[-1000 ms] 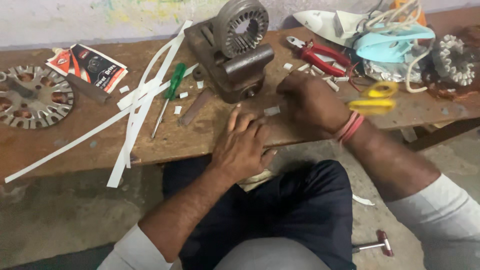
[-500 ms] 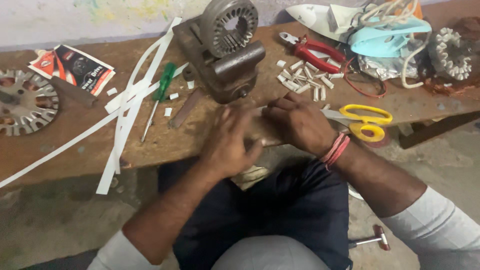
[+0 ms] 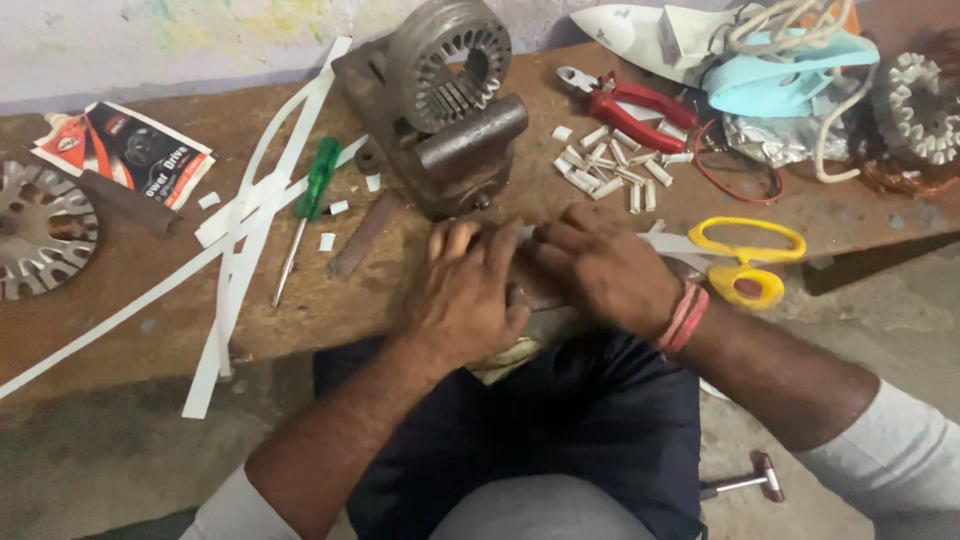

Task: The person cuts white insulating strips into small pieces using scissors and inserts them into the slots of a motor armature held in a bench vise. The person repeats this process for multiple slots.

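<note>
Both hands meet at the bench edge: left hand (image 3: 465,290) and right hand (image 3: 610,268) pinch something small between fingertips, hidden, can't tell what. Yellow scissors (image 3: 735,255) lie just right of the right hand, long axis left-right; stator (image 3: 445,60) sits behind.

A worn wooden worktop (image 3: 150,300) stands against a pale, stained wall (image 3: 120,50) above a dusty concrete floor (image 3: 90,470).
</note>
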